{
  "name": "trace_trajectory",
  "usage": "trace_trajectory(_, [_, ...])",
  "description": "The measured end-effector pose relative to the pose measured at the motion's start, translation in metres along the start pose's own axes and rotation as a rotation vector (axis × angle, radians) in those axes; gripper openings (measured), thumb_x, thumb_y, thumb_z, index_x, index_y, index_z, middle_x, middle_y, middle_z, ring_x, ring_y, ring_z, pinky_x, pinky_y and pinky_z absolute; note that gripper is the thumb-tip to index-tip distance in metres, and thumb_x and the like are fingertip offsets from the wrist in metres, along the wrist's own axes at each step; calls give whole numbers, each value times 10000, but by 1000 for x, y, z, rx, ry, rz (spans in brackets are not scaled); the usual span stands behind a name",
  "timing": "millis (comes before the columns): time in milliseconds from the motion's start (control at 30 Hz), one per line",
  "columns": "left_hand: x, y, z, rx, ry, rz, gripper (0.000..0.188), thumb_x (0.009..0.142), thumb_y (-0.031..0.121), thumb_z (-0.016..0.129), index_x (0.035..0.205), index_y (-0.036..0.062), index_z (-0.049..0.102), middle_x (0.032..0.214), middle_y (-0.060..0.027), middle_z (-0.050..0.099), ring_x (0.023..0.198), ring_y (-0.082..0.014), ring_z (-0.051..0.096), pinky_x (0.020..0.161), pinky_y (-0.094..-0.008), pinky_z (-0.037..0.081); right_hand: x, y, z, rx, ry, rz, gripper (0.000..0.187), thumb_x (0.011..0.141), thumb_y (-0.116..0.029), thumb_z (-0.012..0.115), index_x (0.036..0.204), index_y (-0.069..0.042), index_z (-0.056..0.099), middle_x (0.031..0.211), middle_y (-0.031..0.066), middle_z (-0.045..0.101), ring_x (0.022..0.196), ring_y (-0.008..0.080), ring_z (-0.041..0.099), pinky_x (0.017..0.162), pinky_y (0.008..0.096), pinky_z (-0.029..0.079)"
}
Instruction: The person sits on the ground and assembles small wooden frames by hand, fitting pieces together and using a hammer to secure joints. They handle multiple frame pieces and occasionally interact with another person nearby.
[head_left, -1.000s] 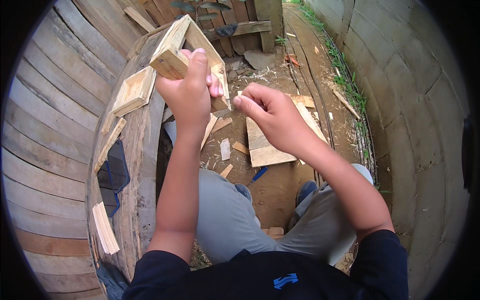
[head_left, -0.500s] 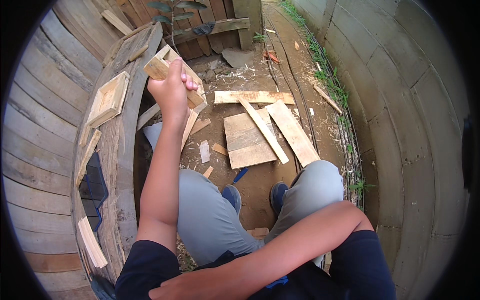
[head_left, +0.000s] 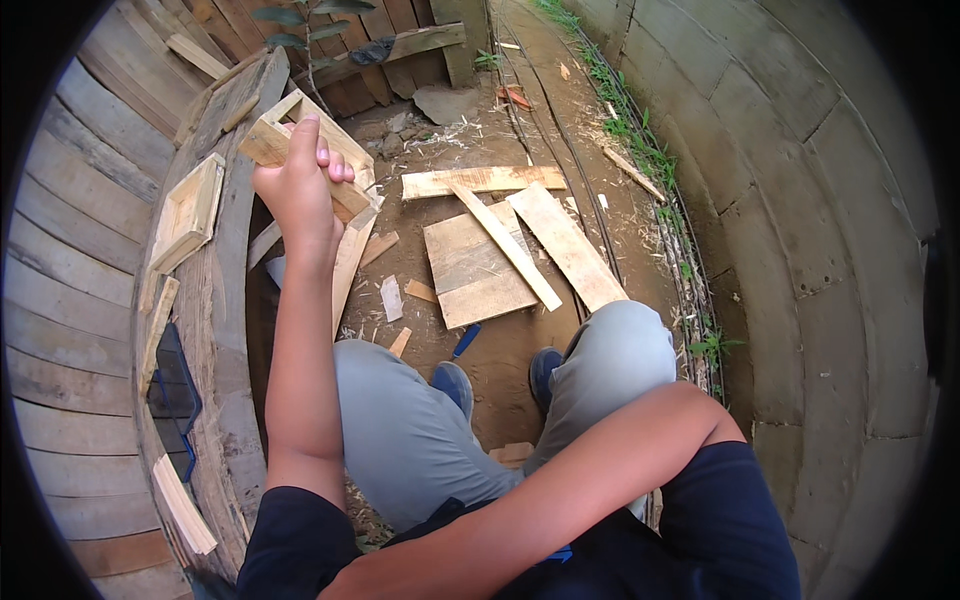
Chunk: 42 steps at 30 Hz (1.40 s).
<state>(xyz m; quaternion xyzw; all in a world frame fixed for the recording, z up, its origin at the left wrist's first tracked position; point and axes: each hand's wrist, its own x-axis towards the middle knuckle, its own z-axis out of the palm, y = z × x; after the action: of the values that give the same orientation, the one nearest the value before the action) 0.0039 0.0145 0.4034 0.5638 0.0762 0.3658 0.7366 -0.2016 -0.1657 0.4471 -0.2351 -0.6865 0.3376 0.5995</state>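
Observation:
At the upper left, my left hand [head_left: 298,190] is closed around the near wall of a small open wooden box [head_left: 264,146], thumb on top and fingers curled over the side. The box is tilted, and its lower part is partly hidden by the hand. My right forearm [head_left: 560,500] lies across my body toward the left. Only the wrist end of my right hand [head_left: 365,580] shows at the lower edge; its fingers are out of sight.
On the weathered bench [head_left: 215,330] at left are a shallow wooden tray [head_left: 190,215], a blue-and-black tool [head_left: 175,390] and wood strips [head_left: 183,505]. Ahead, several boards [head_left: 570,245], a square panel [head_left: 470,270] and a blue-handled tool [head_left: 466,340] lie on the dirt. A block wall [head_left: 770,200] stands right.
The whole view has shifted, with the scene sliding a little left and up. My left hand keeps its grip on the box. My right hand has slipped mostly below the lower edge.

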Motion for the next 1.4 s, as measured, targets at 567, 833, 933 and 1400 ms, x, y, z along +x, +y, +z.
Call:
trace_trajectory(567, [-19,20,-6,-65,-52,-35,166,937,133,657,900,72,507,629,8,453,470,-86,450,427,-276,427,-34,4,-74,-615,-329,297,184,868,-193,689,766,-76,590,735,59,479,692,264,556,629,396,485])
trace_trajectory(833, [-34,39,5,-143,26,-52,169,941,155,641,857,86,512,616,24,437,460,-84,440,445,-272,420,-68,2,-196,-1023,878,676,451,937,-424,635,757,-13,592,636,109,559,584,243,555,553,366,415])
trace_trajectory(933, [-34,36,8,-204,-10,-74,163,945,132,615,870,50,494,610,-12,464,453,-114,470,438,-301,451,-69,16,-193,-932,807,612,475,951,-454,623,768,-16,601,618,110,551,572,233,543,548,369,412])
trace_trajectory(1400, [-33,19,26,-210,-44,-170,184,950,157,612,831,63,507,587,1,455,437,-104,458,431,-300,442,-77,59,-208,-1266,963,151,312,983,-186,602,721,-16,607,611,123,554,519,282,568,472,385,425])
